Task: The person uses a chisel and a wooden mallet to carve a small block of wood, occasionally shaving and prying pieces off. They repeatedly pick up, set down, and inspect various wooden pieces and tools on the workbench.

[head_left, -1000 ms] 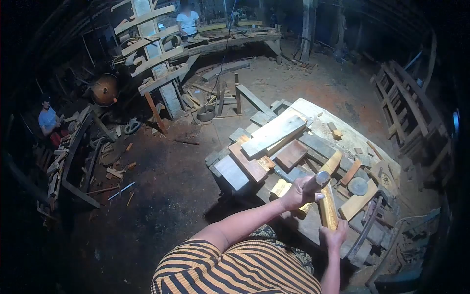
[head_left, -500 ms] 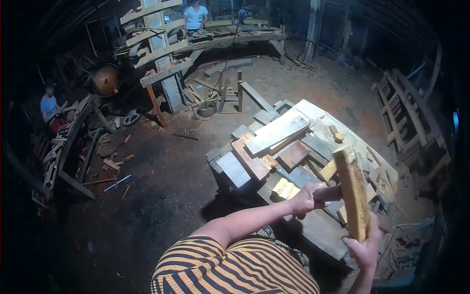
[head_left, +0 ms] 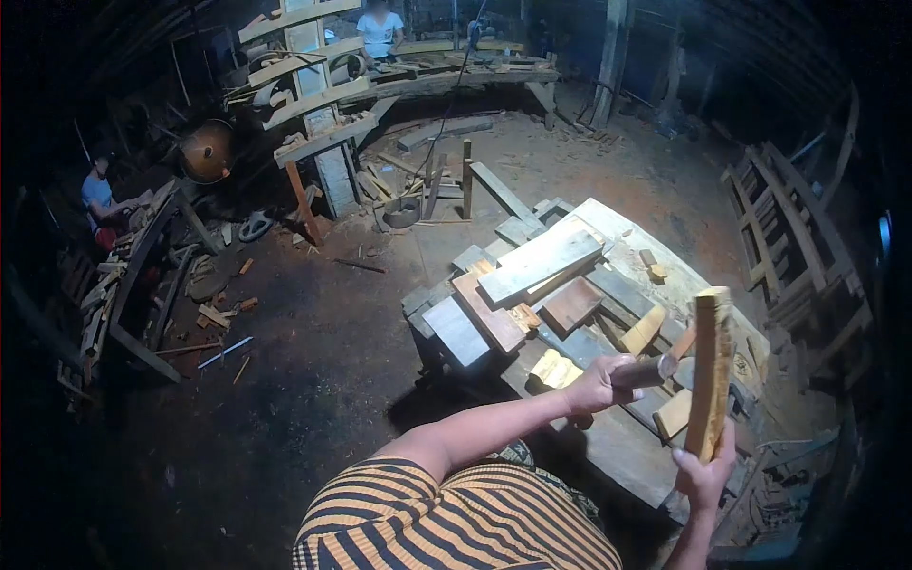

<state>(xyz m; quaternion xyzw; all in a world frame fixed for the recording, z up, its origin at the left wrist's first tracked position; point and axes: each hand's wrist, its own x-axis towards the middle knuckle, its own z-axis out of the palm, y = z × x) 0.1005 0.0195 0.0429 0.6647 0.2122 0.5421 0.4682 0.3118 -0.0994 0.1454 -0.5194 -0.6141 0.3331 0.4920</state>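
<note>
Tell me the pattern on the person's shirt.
The shirt has orange and dark stripes; the head view shows it.

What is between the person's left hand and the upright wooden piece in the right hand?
In the head view, the handle gripped by the left hand reaches toward the wooden piece held by the right hand.

Standing nearly upright at the lower right of the frame: a long, narrow, yellowish-brown wooden slat [head_left: 711,372], rough-faced, leaning slightly with its top toward the right, its lower end being gripped from below by the right hand [head_left: 704,472]. Lying almost level just left of it, right of centre in the lower half: a short, round, grey-brown tool handle [head_left: 648,370], being clasped at its near end by the left hand [head_left: 593,387], its far end pointing toward the slat and stopping just beside it; whether touching cannot be told.
</note>
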